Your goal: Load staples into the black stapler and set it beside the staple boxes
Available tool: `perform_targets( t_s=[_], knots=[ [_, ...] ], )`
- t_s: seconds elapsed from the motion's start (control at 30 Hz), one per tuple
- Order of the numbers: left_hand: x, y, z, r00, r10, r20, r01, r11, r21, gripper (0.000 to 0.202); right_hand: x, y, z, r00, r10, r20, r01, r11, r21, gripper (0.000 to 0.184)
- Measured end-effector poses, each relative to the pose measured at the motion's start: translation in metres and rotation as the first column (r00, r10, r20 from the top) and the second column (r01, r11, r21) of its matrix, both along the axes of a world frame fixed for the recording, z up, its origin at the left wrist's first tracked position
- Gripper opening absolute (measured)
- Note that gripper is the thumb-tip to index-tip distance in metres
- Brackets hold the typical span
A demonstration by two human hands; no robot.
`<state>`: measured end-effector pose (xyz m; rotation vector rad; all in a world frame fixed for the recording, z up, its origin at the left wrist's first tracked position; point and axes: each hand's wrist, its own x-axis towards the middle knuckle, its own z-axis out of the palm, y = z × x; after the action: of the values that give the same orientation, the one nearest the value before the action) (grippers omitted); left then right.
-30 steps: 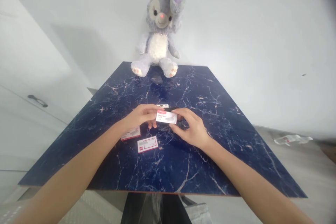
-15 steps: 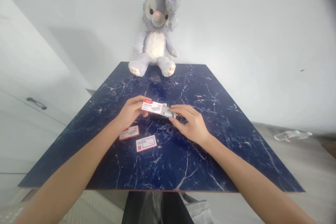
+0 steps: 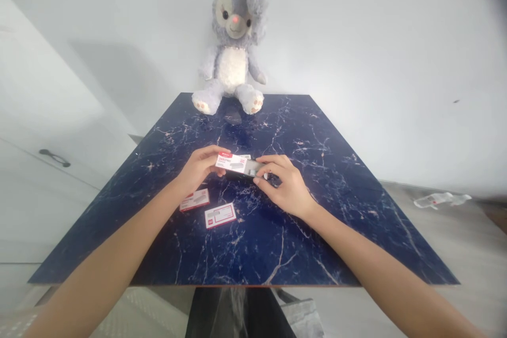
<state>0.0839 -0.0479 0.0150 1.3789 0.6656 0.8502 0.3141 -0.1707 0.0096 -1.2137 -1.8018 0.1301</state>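
My left hand (image 3: 205, 162) grips the left end of a small white-and-red staple box (image 3: 233, 162), holding it above the table. A grey inner tray (image 3: 252, 168) sticks out of the box's right end. My right hand (image 3: 284, 182) has its thumb and fingers closed at that tray's outer end; the fingertips partly cover what lies in it. Below the box and behind the right fingers shows a dark object (image 3: 273, 179), mostly hidden. Nearer me lie two more small boxes, one red and white (image 3: 195, 199) by my left wrist, one white with red edges (image 3: 220, 215).
The blue marbled table (image 3: 253, 259) has its front edge toward me. A grey plush toy (image 3: 233, 66) sits at its back against the wall. A white cabinet with a dark handle (image 3: 54, 157) stands at left. Clear plastic packaging (image 3: 441, 200) lies beyond the right edge.
My right fingers have shifted slightly and curled further over the tray's end, covering more of its contents. The box has tilted a little and moved slightly right. The two boxes on the table have stayed put.
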Motion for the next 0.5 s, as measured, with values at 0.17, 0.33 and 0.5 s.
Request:
perform_targets(
  t_s=[0.17, 0.33, 0.5],
  knots=[
    [0.0005, -0.0011, 0.0000, 1.000, -0.019, 0.000, 0.019, 1.000, -0.005, 0.018, 0.0000, -0.0033, 0.0046, 0.986, -0.020, -0.166, 0.007, 0.997, -0.075, 0.003],
    [0.0008, 0.0003, -0.0028, 0.996, 0.043, -0.079, -0.035, 0.995, 0.093, 0.021, 0.0043, 0.0002, 0.0007, 0.998, -0.029, 0.058, 0.023, 0.995, 0.095, 0.005],
    [0.0013, 0.0029, -0.0061, 0.988, 0.099, -0.120, -0.080, 0.985, 0.155, 0.024, 0.0083, 0.0038, -0.0035, 0.959, -0.035, 0.281, -0.002, 0.991, 0.131, 0.015]
  ],
)
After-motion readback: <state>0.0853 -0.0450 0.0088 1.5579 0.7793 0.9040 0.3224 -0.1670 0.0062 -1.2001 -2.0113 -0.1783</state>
